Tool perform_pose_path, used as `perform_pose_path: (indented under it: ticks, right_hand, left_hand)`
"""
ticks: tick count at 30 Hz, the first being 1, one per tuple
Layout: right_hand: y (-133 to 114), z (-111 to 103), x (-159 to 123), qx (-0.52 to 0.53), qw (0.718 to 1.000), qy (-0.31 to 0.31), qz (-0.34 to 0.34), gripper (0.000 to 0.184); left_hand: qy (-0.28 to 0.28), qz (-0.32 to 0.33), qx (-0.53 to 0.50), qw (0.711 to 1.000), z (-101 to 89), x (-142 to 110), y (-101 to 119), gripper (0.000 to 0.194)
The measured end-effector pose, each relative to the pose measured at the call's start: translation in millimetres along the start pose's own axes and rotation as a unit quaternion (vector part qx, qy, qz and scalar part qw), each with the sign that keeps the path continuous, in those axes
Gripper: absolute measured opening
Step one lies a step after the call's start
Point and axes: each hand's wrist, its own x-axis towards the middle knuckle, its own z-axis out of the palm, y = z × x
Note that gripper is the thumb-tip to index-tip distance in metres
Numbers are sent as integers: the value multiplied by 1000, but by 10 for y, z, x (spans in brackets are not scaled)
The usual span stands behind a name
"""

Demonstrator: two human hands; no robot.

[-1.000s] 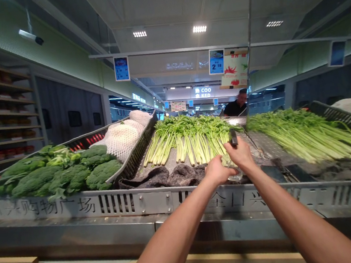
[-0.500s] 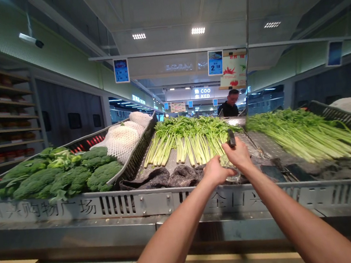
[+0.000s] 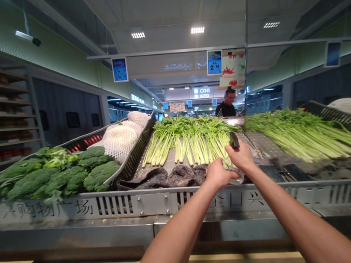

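Note:
Over the front of the produce bin, both my hands are on a clear spray bottle. Its black head rises from the top of my right hand, whose fingers are wrapped around it. My left hand grips the side of the clear body, thumb toward the right. Pale green shows between the hands; part of the bottle is hidden by them. Just behind lies a row of celery, leaves away from me and pale stalks toward me. Dark crumpled cloth lies along the near edge, beside my left hand.
Broccoli and foam-netted produce fill the left bin, behind a black crate divider. A grey slotted rail edges the front. At right, a mirror reflects the celery. A person stands beyond the display.
The black head is turned slightly and my right hand has shifted a little to the right. More of the pale green and clear bottle shows between my hands. The view has moved slightly.

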Motion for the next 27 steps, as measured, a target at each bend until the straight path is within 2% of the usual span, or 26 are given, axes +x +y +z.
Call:
perform_pose_path:
  ticks: [9, 19, 27]
  right_hand:
    - [50, -101, -63, 1, 1000, 13, -4, 19]
    - [171, -243, -91, -47, 999, 6, 12, 22]
    - [150, -217, -108, -35, 999, 4, 15, 20]
  left_hand:
    - [-13, 1, -6, 1000, 83, -8, 64, 74]
    - [-31, 32, -17, 999, 301, 11, 59, 78]
    - [-26, 22, 2, 999, 234, -31, 93, 74]
